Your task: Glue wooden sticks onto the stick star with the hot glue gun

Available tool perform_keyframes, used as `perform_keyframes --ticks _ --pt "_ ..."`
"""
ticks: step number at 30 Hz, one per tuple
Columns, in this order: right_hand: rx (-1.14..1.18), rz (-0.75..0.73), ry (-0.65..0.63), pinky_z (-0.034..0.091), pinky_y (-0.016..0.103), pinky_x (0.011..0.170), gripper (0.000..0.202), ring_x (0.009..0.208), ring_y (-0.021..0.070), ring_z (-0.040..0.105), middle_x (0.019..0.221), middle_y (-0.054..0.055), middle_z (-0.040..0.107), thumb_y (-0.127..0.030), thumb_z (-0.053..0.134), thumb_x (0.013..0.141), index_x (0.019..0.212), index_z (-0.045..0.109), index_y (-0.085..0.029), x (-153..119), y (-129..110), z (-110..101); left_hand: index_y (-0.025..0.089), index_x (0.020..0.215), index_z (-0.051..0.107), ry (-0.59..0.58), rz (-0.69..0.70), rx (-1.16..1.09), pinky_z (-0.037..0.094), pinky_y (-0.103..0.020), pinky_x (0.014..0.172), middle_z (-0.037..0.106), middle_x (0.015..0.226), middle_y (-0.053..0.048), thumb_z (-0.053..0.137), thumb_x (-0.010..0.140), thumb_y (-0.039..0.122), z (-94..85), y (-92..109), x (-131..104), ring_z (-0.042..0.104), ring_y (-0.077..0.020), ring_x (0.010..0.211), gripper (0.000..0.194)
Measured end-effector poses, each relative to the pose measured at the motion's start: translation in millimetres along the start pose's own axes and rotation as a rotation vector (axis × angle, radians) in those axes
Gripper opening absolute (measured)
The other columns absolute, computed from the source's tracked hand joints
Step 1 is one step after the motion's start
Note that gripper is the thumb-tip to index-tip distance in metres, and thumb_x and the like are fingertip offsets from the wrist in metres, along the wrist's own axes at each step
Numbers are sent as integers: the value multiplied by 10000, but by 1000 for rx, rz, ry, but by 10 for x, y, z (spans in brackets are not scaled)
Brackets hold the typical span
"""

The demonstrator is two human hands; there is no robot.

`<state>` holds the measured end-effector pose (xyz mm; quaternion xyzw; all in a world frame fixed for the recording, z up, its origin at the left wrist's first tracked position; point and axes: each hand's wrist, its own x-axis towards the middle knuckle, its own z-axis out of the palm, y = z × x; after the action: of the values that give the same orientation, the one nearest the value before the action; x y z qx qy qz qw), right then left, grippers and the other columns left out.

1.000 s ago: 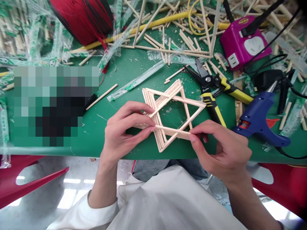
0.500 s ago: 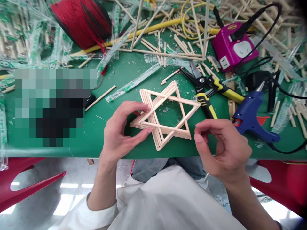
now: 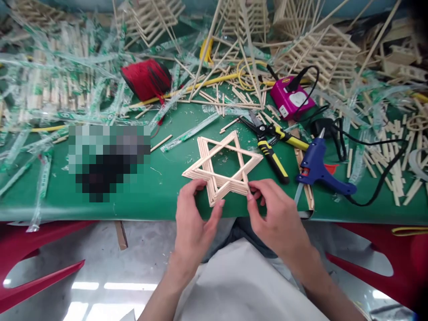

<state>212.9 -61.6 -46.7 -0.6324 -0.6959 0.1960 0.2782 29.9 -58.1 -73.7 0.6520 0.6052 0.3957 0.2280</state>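
A six-pointed star of stacked wooden sticks (image 3: 227, 182) lies on the green table (image 3: 160, 178) in front of me. My left hand (image 3: 197, 218) is at its lower left, thumb and fingers apart around the lower point, thumb tip close to the sticks. At the star's lower right corner, my right hand (image 3: 276, 214) pinches the end of the sticks between thumb and index finger. Yellow-and-black cutters (image 3: 272, 158) lie open just right of the star, and a blue glue gun (image 3: 317, 171) is farther right.
Behind the star are loose sticks, a red cord spool (image 3: 147, 80), a magenta power adapter (image 3: 290, 98) and upright thin sticks. Clear wrappers (image 3: 76, 89) cover the back left. Stacked stick frames (image 3: 327, 53) stand at the back. A black cable runs on the right.
The view has shifted and shows more of the table's back. My right hand has moved left onto the star's corner. My left hand has moved from the star's left side to its lower point.
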Motion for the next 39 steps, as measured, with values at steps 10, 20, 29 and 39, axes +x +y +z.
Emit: perform_keyframes --ticks 10,20,29,39 --pt "66 -82 -132 579 366 668 343 808 232 657 948 114 654 -128 461 933 1255 569 -87 -127 -326 225 229 1241 571 -12 -52 -54 551 -339 944 638 1199 -83 591 969 231 -185 -183 225 651 -199 1097 273" --pt "395 -197 55 574 339 824 255 940 192 644 1002 90 648 -73 450 914 1088 606 -175 -26 -422 220 206 1154 591 98 -205 -335 559 -300 972 692 1142 -81 625 964 352 -191 -294 480 692 -174 1084 242" --pt "95 -17 177 569 487 938 321 1141 287 637 1240 165 642 -126 497 902 1219 493 -176 72 -18 323 204 1147 513 -2 -122 -269 593 -341 907 718 1042 -85 530 988 346 -92 -269 667 723 -191 1014 214" --pt "182 -25 6 586 339 828 309 987 196 670 1096 100 673 -116 486 924 1225 510 -183 -249 -359 128 153 1022 699 -299 123 881 503 -505 909 617 1028 -158 473 880 165 -852 -616 1292 574 -362 1026 267"
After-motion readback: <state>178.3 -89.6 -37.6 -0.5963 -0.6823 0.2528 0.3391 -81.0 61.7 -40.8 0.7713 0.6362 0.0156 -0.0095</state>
